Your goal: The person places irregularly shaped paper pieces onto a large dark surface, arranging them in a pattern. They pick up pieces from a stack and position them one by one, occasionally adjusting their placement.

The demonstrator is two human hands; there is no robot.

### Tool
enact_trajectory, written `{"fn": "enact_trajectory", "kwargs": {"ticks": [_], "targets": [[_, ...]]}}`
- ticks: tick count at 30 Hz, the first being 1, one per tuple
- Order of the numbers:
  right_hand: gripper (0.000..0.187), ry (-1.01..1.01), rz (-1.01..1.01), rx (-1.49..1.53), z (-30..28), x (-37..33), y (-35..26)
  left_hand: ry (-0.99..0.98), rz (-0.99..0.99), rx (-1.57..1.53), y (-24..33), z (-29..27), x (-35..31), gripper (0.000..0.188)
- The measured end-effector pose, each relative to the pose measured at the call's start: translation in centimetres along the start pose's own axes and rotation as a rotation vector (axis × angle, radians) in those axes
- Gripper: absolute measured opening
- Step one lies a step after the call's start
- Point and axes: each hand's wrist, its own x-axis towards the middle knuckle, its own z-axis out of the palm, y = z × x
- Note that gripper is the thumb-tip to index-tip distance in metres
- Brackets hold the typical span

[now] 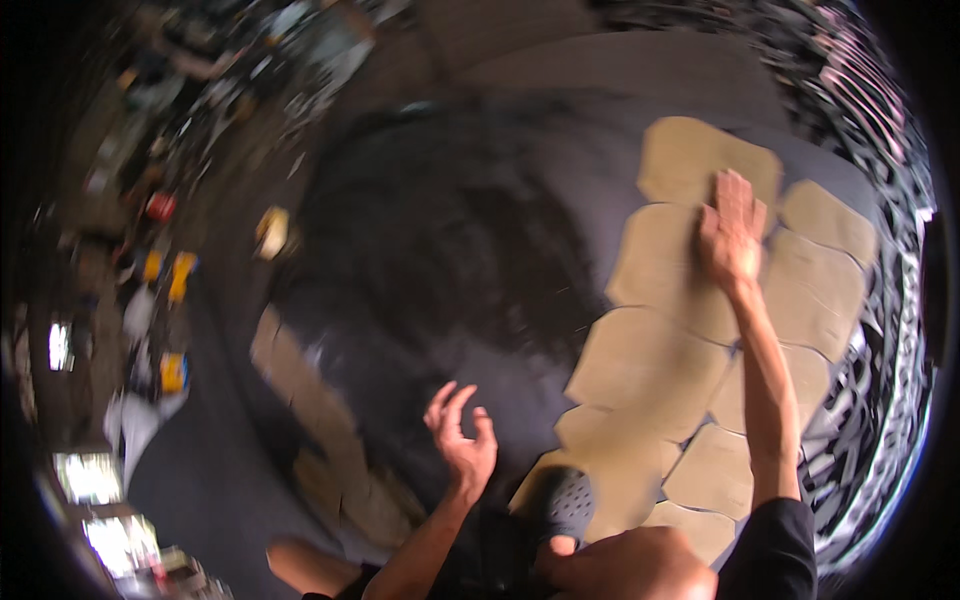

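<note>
My right hand (735,232) lies with its fingers stretched out on flat tan pieces, by the edge between the far piece (685,155) and the broad piece (660,255) nearer me. These rounded, many-sided pieces lie side by side in rows on the right of a large dark sheet (450,340). My left hand (464,445) hovers over the sheet's near part, fingers apart and slightly bent, holding nothing. I cannot tell what the tan pieces are made of.
Tan strips (320,400) lie at the left of the dark sheet. A small yellowish block (271,232) sits at its left edge. Dark tangled strips (870,330) are heaped along the right. My grey clog (572,500) rests among the near pieces. Blurred clutter (150,230) fills the far left.
</note>
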Motion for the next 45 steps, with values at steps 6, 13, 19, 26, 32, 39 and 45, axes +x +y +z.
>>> {"fn": "enact_trajectory", "kwargs": {"ticks": [6, 13, 19, 26, 32, 39, 45], "targets": [[0.074, -0.140, 0.021, -0.037, 1.8, -8.1, -1.1, 0.661, -1.405, 0.207, -23.6, -16.9, -14.1, 0.070], [0.047, -0.203, -0.031, 0.272, -4.2, -15.6, -12.2, 0.293, -1.583, 0.152, -32.1, -19.8, -15.0, 0.098], [0.039, -0.404, -0.096, 0.745, -17.0, -19.4, -27.4, 0.113, -1.667, 0.284, -33.2, -19.6, -9.3, 0.083], [0.040, -0.594, -0.478, 0.891, -25.1, -21.3, -36.8, 0.355, -1.760, 0.125, -32.8, -17.7, -6.8, 0.102], [0.041, -0.568, -0.630, 0.959, -25.6, -23.1, -39.2, 0.291, -1.745, -0.053, -38.8, -18.3, -6.3, 0.075], [0.068, -0.466, -0.751, 0.939, -27.7, -21.0, -39.6, 0.755, -0.785, -0.253, -29.4, -20.7, -4.1, 0.031], [0.085, -0.056, -1.022, 0.661, -35.0, -15.5, -41.5, 0.236, 0.310, 0.312, -8.2, -22.2, -0.3, 0.032]]}}
